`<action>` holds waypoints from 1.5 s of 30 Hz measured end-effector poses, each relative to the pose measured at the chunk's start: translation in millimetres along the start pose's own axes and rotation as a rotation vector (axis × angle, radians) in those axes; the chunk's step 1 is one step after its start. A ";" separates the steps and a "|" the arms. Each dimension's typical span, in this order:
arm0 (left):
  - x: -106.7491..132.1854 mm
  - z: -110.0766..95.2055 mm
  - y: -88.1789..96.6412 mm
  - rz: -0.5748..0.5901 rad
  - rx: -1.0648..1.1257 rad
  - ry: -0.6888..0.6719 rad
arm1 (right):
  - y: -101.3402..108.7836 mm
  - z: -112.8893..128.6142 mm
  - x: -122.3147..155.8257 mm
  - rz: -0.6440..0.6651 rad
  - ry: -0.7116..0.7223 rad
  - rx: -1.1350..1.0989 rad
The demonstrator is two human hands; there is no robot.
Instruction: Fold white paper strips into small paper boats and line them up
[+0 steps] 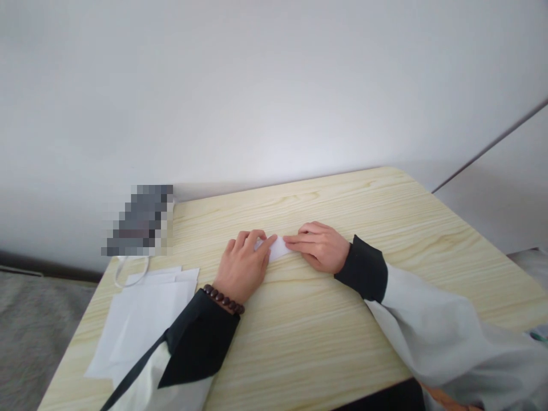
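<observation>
A small piece of white paper (279,249), apparently folded, lies on the table between my two hands. My left hand (246,260), with a dark bead bracelet at its wrist, holds the paper's left end down; the fingers are curled and the thumb reaches along its upper edge. From the other side, my right hand (320,246) pinches the right end with its fingers together. Both hands hide the paper's ends, so its full shape cannot be made out.
Loose white sheets (145,314) lie overlapping on the left of the wooden table (308,331). Beyond them a pixelated dark object (139,220) sits near the wall, with a white cable loop (132,281) at its near end. A white wall (274,97) borders the far edge.
</observation>
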State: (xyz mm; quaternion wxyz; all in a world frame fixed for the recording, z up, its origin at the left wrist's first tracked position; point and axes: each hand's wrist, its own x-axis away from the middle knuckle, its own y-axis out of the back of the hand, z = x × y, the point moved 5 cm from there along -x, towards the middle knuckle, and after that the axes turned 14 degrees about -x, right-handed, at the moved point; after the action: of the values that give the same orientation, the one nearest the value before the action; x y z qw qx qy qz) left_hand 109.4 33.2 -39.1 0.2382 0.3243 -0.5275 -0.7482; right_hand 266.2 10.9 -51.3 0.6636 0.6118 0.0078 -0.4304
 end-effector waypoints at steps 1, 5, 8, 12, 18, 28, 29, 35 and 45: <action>-0.5 -0.2 0.2 0.001 0.012 0.010 | 0.7 0.1 0.3 -0.011 0.002 -0.007; -3.1 -0.1 1.0 -0.009 0.059 0.062 | 2.7 -0.9 -2.6 -0.052 -0.045 -0.081; -4.6 0.4 0.9 -0.016 0.068 0.087 | 1.6 -1.0 -7.9 -0.042 -0.116 -0.117; -4.3 2.9 -1.0 -0.014 0.079 0.104 | -0.6 -1.1 -9.7 0.003 -0.186 -0.102; -2.7 6.8 -3.8 -0.035 0.100 0.115 | 3.8 -4.2 -3.4 -0.062 -0.192 -0.123; -6.5 12.9 -9.7 -0.082 0.278 0.181 | 6.5 -9.1 -7.5 -0.119 -0.303 -0.208; -7.4 13.4 -11.1 -0.078 0.284 0.198 | 5.9 -9.3 -7.9 -0.110 -0.308 -0.210; -17.4 14.5 -16.6 0.032 0.408 0.253 | 3.3 -12.1 -9.2 -0.102 -0.403 -0.232; -19.5 15.1 -14.4 0.147 0.711 0.308 | -0.7 -8.3 -14.0 -0.059 -0.358 -0.350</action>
State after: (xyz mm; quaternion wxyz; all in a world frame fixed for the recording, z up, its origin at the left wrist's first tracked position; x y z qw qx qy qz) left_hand 111.2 61.2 -44.7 0.2402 0.4566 -0.7337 -0.4422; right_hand 261.2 25.6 -46.4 0.7374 0.4010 -0.0174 -0.5433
